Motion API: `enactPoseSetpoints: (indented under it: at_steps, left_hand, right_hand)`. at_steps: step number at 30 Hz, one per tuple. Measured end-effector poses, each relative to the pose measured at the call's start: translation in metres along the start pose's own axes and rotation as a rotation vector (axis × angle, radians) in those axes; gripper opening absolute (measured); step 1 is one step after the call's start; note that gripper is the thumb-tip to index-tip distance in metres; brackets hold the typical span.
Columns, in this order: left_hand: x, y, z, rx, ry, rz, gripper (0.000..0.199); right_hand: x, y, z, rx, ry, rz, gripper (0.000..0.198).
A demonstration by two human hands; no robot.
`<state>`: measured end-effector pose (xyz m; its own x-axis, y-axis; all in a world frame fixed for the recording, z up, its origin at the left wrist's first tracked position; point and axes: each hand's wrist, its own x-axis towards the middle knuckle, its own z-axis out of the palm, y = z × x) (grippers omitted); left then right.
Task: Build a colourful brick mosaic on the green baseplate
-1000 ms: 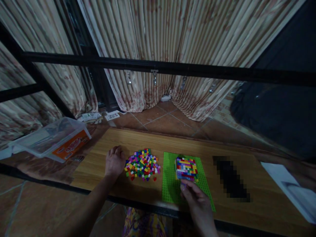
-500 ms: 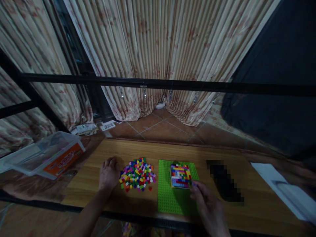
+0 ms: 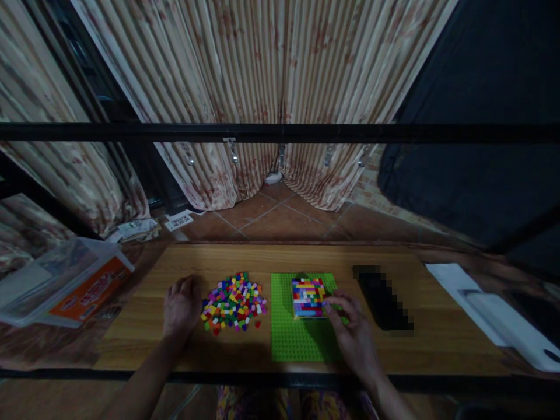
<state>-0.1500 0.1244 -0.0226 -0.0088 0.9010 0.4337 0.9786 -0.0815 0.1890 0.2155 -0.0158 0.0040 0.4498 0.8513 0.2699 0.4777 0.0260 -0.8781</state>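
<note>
The right hand [image 3: 352,329] is holding its thumb and forefinger pinched nearly together on a small purple piece [image 3: 325,303], right at the right edge of the block of colorful bricks [image 3: 308,297], which is sitting on the far part of the green board [image 3: 289,344]. The left hand [image 3: 181,306] is resting on the wooden table [image 3: 227,356], just left of the pile of loose bricks [image 3: 236,300], its fingers curling loosely downward; whether they are holding anything, I cannot tell.

Brick block [image 3: 308,298] on baseplate [image 3: 293,343], loose bricks [image 3: 234,303] left.
</note>
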Motion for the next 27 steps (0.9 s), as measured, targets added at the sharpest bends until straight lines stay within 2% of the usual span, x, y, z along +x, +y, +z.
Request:
enactPoseSetpoints:
  at_steps: [8,19,23,27]
  left_hand:
    - [0.001,-0.001,-0.001,-0.002,-0.028,0.020,0.039]
    - [0.000,-0.003,0.001,-0.025,-0.040,0.003,0.039]
    - [0.001,-0.002,0.000,-0.022,-0.033,-0.006,0.039]
    - [0.001,-0.001,0.000,-0.017,-0.026,0.010,0.038]
  right_hand:
    - [0.001,0.014,0.011,0.064,-0.026,0.005,0.023]
    - [0.007,0.014,0.020,0.437,0.014,0.291,0.026]
    - [0.006,0.011,0.023,0.516,0.041,0.344,0.026]
    - [0.005,0.009,0.024,0.538,0.043,0.334,0.024]
